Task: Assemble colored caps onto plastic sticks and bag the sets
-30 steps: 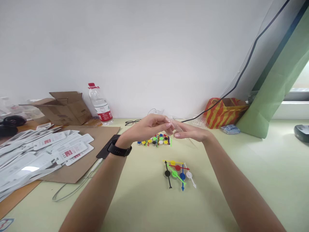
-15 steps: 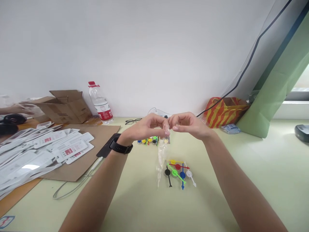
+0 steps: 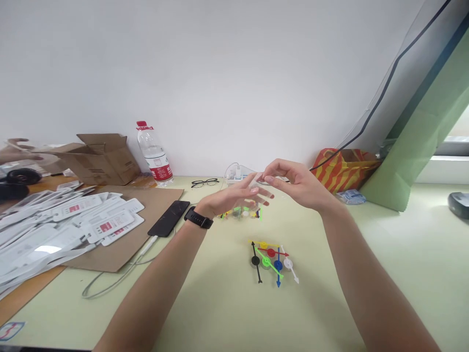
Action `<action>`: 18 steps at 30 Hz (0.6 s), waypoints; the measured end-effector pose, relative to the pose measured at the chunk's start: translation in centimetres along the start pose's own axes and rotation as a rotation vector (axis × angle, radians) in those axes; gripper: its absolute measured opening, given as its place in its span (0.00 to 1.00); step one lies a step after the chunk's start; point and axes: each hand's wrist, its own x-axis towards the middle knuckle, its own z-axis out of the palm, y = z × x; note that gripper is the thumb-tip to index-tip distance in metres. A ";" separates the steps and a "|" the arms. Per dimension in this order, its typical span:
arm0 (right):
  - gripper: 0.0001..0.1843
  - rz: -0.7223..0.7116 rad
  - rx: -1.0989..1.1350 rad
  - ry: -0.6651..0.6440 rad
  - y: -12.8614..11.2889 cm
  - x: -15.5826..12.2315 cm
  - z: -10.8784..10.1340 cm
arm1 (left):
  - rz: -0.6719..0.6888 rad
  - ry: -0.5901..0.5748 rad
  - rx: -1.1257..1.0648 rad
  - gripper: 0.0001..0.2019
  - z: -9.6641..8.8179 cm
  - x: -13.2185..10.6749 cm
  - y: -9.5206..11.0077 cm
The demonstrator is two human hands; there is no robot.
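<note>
My left hand [image 3: 237, 194] hangs in the air above the table, fingers stretched out and apart. Thin clear plastic, seemingly a small bag [image 3: 255, 182], lies about its fingertips; its outline is hard to make out. Thumb and fingers of my right hand [image 3: 289, 182] are pinched together at the bag's edge, touching or nearly touching the left fingers. Below, on the table, lies a cluster of plastic spinner arrows: black [image 3: 255, 261], green [image 3: 266, 261], blue [image 3: 278, 264], white [image 3: 288, 263], red [image 3: 271, 253] and yellow [image 3: 264, 245]. More coloured spinners [image 3: 237, 212] are partly hidden behind my left hand.
To the left are a phone [image 3: 169, 218] on a cable, cardboard [image 3: 120, 259] under several white packets [image 3: 106, 227], a carton [image 3: 102, 161] and a bottle [image 3: 156, 159]. Glasses [image 3: 204, 183] and a striped bag [image 3: 331, 171] stand farther back. Another person's hand [image 3: 18, 151] shows far left.
My left hand has gone from a pinch to outstretched fingers, and the long hanging plastic bag has been drawn up around them. My right hand has risen slightly and moved right.
</note>
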 end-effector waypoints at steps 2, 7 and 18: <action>0.13 0.005 -0.034 -0.038 -0.1 0.0 0.1 | -0.024 -0.066 -0.049 0.37 -0.3 0.2 -0.6; 0.12 0.004 -0.151 0.179 1.4 0.2 0.3 | -0.049 0.018 0.102 0.33 -2.1 -0.5 -0.6; 0.08 0.415 -0.261 -0.890 7.3 -0.3 4.0 | -0.053 0.379 0.350 0.30 -6.2 -2.3 -0.8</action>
